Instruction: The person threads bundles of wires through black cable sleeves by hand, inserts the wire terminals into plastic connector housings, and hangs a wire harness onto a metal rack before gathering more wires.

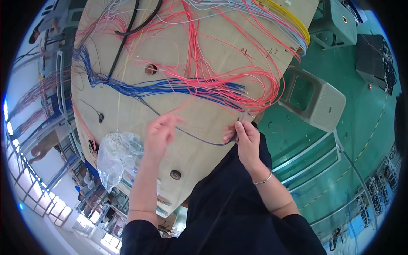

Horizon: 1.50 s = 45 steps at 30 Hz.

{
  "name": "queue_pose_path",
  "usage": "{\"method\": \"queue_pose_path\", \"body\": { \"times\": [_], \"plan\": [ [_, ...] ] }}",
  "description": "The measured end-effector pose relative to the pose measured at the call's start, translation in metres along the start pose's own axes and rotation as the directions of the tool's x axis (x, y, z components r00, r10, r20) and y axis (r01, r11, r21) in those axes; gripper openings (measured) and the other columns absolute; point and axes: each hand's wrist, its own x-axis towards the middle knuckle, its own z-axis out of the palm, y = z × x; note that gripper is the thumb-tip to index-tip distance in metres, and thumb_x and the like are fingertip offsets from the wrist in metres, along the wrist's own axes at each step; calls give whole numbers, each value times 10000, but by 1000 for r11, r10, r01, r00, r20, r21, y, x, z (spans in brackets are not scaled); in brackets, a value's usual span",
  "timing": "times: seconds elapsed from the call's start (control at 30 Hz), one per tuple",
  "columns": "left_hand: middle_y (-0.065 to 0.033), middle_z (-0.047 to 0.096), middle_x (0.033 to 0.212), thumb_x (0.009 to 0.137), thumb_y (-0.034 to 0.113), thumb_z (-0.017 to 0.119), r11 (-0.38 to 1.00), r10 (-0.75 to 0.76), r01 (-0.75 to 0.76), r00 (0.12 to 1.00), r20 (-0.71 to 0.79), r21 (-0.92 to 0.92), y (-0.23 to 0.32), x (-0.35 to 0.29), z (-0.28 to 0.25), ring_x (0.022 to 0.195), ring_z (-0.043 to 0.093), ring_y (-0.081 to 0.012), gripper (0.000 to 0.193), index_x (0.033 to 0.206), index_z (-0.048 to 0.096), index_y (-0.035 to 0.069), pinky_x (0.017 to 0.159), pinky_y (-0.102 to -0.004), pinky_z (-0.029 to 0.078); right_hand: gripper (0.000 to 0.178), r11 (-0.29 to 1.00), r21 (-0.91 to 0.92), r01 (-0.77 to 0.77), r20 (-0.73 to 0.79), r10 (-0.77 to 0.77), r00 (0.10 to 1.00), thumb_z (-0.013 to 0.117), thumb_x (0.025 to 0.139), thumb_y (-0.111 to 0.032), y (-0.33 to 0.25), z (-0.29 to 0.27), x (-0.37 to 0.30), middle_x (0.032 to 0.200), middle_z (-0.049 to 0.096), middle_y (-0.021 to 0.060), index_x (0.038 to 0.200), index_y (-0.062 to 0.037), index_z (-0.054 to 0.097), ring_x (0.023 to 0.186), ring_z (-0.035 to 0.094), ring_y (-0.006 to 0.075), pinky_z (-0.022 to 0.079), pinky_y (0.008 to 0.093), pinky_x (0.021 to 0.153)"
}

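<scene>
Clear crinkled plastic bag (114, 156), hung at the near-left edge of the wooden board (199, 38); contents too blurred to tell. Left hand (159, 135), near the board's middle, fingers curled, pinching a thin dark wire (191, 137). Right hand (246, 142), at the board's near-right edge, closed on the wire's other end. Beyond the hands on the board: blue wire bundle (140, 87), looping red wires (221, 76). Right of the board: grey plastic stool (316, 100).

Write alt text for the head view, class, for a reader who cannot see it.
Two bare hands, left hand and right hand, stretch a dark wire over a wooden board strewn with red wires and blue wires. A clear plastic bag hangs at the board's left edge.
</scene>
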Motion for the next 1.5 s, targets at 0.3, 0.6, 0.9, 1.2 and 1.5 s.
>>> {"method": "queue_pose_path", "body": {
  "times": [0.3,0.6,0.9,1.2,1.5],
  "plan": [
    [-26,534,564,826,158,486,949,112,-220,905,410,227,12,-39,5,465,422,-56,200,918,612,33,432,-214,334,213,994,-43,-99,385,108,917,423,875,-152,-34,55,86,845,556,41,878,20,548,552,494,81,408,190,507],
    [-75,600,770,789,98,522,917,113,-200,960,255,345,-18,-58,8,653,524,-106,211,975,577,16,624,-223,418,191,999,43,-25,302,11,953,439,871,-158,-38,59,73,817,576,59,835,-3,545,675,521,90,428,203,602],
    [-64,591,922,777,3,538,838,377,-399,916,-134,-371,34,17,22,718,522,-81,313,1089,518,10,666,-226,446,226,994,-68,80,423,-44,905,400,888,-159,-33,55,22,808,582,80,848,22,530,666,541,108,447,217,608],
    [-71,619,798,762,-6,550,880,364,-370,928,-79,-298,59,16,57,739,566,-93,238,997,558,-39,635,-213,460,221,987,-86,138,191,-120,974,401,889,-166,-54,45,24,737,583,90,877,17,524,540,549,114,447,208,505],
    [-83,611,765,726,-49,574,932,194,-119,962,192,-343,96,42,100,672,582,-119,168,894,578,-44,603,-215,476,185,962,-212,169,269,-109,957,426,880,-135,-84,-4,33,658,516,7,875,7,545,546,442,50,327,177,468]
  ]
}}
